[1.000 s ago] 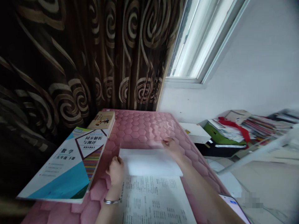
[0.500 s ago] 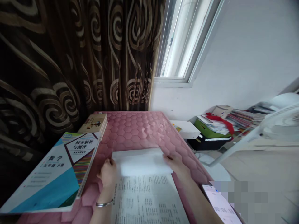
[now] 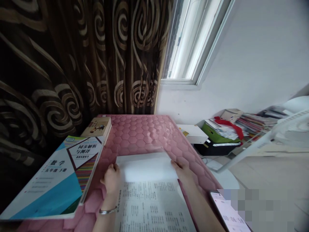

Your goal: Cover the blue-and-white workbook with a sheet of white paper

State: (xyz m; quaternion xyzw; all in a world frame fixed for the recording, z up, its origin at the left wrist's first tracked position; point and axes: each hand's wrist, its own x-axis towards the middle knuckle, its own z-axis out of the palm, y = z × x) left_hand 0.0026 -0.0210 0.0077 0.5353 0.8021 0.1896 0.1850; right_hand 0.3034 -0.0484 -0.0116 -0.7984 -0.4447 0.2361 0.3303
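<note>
Both hands rest on a paper sheet (image 3: pixel 154 206) at the bottom middle of the frame. The left hand (image 3: pixel 112 178), with a bangle at the wrist, is loosely curled against the sheet's left edge; I cannot tell whether the thumb has slipped under to pinch it. The right hand (image 3: pixel 183 172) lies flatter and mostly open, its fingers spread on the right edge and gripping nothing. Between them the upper part of the sheet shows as a blank white flap (image 3: pixel 147 167) that seems folded down over the print, while the lower part carries dense text.

The sheet lies flat on the pink quilted mat (image 3: pixel 137 132) that covers the worktop. It looks thin, light and limp: it would probably sag if lifted by one corner, crease easily, and slide a little under a flat palm on the padded surface. The side edges, where the hands now sit, seem the safest places to hold it, with a light pinch rather than a squeeze.

At the lower left a blue and white textbook (image 3: pixel 58 180) lies just beside the left hand, with a small book (image 3: pixel 98 126) above it. A phone (image 3: pixel 227 212) sits at the lower right, near the right forearm.
</note>
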